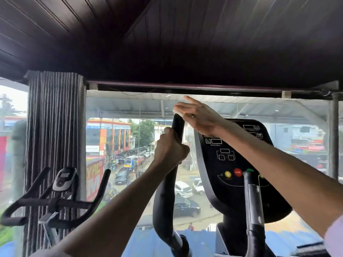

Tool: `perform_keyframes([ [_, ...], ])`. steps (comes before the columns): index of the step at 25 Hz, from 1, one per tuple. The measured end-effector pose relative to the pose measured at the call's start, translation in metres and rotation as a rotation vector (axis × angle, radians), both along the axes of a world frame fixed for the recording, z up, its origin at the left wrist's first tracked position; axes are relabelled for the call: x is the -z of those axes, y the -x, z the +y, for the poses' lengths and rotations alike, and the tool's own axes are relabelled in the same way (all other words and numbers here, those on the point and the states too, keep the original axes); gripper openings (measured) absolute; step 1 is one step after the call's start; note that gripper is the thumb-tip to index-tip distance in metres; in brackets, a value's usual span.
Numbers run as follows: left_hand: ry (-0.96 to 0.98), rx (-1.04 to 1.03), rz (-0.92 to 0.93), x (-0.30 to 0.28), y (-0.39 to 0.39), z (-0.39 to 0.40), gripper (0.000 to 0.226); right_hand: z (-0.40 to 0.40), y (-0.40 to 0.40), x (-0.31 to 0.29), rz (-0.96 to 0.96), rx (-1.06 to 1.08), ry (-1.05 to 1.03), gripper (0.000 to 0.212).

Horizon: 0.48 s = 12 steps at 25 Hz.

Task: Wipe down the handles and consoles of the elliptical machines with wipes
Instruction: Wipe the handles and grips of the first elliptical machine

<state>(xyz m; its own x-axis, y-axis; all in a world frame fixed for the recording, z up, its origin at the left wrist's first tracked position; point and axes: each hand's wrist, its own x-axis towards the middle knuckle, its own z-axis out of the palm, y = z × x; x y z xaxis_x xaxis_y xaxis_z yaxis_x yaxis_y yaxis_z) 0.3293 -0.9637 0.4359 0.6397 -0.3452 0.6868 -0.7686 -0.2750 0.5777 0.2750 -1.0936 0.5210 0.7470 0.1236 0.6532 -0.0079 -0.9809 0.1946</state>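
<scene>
The elliptical's black left handle (164,193) rises through the middle of the view. My left hand (169,148) grips it a little below its tip. My right hand (197,115) lies flat over the tip with straight fingers, pressing a white wipe (176,112) against the top; only a small edge of the wipe shows under the palm. The black console (235,164) with yellow, red and green buttons stands to the right, partly behind my right forearm. The right handle (253,204) rises in front of the console.
A spin bike with black handlebars (53,201) and a small display stands at the lower left. A ribbed pillar (55,145) is behind it. A glass wall (120,145) lies just beyond the machines, and a dark ceiling hangs low overhead.
</scene>
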Motion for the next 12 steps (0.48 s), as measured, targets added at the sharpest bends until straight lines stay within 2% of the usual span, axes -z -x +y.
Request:
perform_keyframes([
  [4, 0.007, 0.038, 0.049, 0.002, 0.001, 0.001, 0.033, 0.017, 0.0, -0.001, -0.011, -0.013, 0.082, 0.058],
  [7, 0.019, 0.065, 0.037, 0.006, 0.001, 0.003, 0.038, 0.005, 0.009, 0.016, -0.099, -0.044, 0.16, 0.05],
  [9, 0.025, 0.065, 0.037, 0.007, 0.002, 0.004, 0.039, 0.005, 0.008, 0.017, -0.122, -0.046, 0.141, 0.05],
  [12, 0.022, 0.038, 0.031, 0.007, 0.005, 0.006, 0.033, 0.025, -0.004, 0.002, -0.075, 0.012, 0.031, 0.061],
])
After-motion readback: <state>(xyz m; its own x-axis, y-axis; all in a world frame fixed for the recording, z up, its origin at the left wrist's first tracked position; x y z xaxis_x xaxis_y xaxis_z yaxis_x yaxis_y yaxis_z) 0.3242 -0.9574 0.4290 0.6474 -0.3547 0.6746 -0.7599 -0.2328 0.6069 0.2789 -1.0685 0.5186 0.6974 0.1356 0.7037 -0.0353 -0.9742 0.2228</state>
